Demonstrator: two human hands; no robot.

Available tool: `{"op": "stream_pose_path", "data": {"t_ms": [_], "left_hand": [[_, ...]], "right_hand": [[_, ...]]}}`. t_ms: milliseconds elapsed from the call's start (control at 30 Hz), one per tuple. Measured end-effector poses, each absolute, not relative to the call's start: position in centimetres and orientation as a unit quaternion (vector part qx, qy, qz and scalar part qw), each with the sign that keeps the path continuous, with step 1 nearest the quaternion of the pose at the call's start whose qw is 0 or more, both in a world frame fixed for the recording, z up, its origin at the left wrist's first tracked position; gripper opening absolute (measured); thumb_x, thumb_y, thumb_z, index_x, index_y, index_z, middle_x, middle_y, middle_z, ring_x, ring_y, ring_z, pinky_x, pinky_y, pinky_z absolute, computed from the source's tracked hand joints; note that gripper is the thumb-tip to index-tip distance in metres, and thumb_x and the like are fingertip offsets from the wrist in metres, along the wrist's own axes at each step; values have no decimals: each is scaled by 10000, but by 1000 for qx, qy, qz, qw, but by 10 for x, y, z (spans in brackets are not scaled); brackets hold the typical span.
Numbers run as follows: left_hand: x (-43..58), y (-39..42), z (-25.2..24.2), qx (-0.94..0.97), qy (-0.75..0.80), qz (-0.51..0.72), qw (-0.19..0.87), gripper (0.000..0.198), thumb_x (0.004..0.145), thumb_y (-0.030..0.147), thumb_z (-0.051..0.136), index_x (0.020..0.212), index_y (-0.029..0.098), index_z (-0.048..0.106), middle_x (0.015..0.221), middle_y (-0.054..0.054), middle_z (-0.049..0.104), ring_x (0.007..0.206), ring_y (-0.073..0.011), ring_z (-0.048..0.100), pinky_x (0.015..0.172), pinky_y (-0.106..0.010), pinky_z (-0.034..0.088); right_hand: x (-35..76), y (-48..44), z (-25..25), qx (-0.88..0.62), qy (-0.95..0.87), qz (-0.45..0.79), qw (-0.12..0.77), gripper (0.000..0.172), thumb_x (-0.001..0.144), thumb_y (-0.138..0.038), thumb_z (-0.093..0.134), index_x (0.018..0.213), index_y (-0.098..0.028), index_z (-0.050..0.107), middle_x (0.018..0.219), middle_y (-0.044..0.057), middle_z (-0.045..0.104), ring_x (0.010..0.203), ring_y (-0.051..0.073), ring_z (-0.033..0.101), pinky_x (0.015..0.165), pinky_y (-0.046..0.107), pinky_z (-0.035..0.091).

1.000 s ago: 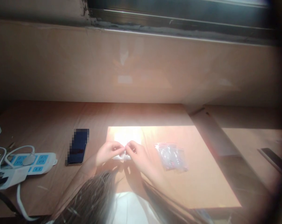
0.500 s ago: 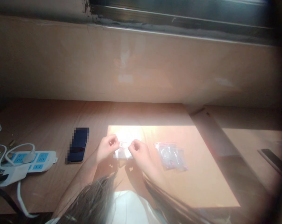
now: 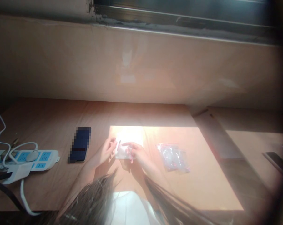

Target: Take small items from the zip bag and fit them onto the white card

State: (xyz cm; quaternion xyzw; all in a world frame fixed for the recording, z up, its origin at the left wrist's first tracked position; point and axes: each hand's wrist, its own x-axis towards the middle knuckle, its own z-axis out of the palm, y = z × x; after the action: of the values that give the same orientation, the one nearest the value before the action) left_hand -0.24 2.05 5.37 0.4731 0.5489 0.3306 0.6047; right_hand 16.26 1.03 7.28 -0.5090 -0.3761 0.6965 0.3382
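From the head camera, I can see both hands low over a wooden table (image 3: pixel 49 125), in a patch of strong sunlight. The left hand (image 3: pixel 105 152) is half closed, its fingers pinching a thin white stick (image 3: pixel 118 146) that tilts up and away from the person. The right hand (image 3: pixel 134 153) reaches across toward it with its fingers loosely extended, lying over a small clear packet (image 3: pixel 129 153) with a pink tinge. The glare makes it hard to say whether those fingers grip the packet. Under both hands lies a white sheet (image 3: pixel 123 155). Just right of the right hand sits a clear zip bag (image 3: pixel 172 157) with a red seal. Left of the left hand lies a phone (image 3: pixel 79 144), and farther left a white power strip (image 3: pixel 24 157) with blue sockets and cables (image 3: pixel 0 134).
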Motion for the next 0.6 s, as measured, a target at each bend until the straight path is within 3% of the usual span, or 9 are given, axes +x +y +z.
{"op": "stream_pose_path", "data": {"t_ms": [133,267,333,467,600], "left_hand": [[-9,14,25,434,510,303,678,312,756,460,494,770,150,531,524,40,507,378,-56,462,343,-151,345],[-11,10,17,385,535,342,669,318,704,455,563,751,150,481,523,57,522,334,-36,437,317,-143,357],[-11,9,17,364,552,351,664,320,681,438,589,756,151,468,527,55,538,337,-39,448,317,-143,369],[-11,7,15,333,571,367,654,333,633,412,631,755,163,446,507,56,557,328,-55,468,312,-153,378],[-14,4,11,316,565,367,668,282,690,421,574,741,165,468,489,36,575,347,-67,498,349,-165,399]], "right_hand": [[159,11,45,-505,-356,705,350,218,655,-211,482,865,-190,535,510,-41,503,362,76,392,354,191,293],[159,11,24,-589,-348,626,375,176,708,-342,474,826,-218,437,470,-76,461,334,92,370,332,201,286],[160,8,22,-606,-378,582,388,178,724,-385,472,771,-216,446,516,-62,474,405,101,410,387,212,322],[160,5,22,-624,-485,470,394,186,710,-374,509,686,-191,527,715,0,547,701,154,496,632,263,385],[159,9,17,-612,-499,491,369,188,708,-353,494,640,-183,540,649,-9,537,660,158,485,625,273,372]]}}
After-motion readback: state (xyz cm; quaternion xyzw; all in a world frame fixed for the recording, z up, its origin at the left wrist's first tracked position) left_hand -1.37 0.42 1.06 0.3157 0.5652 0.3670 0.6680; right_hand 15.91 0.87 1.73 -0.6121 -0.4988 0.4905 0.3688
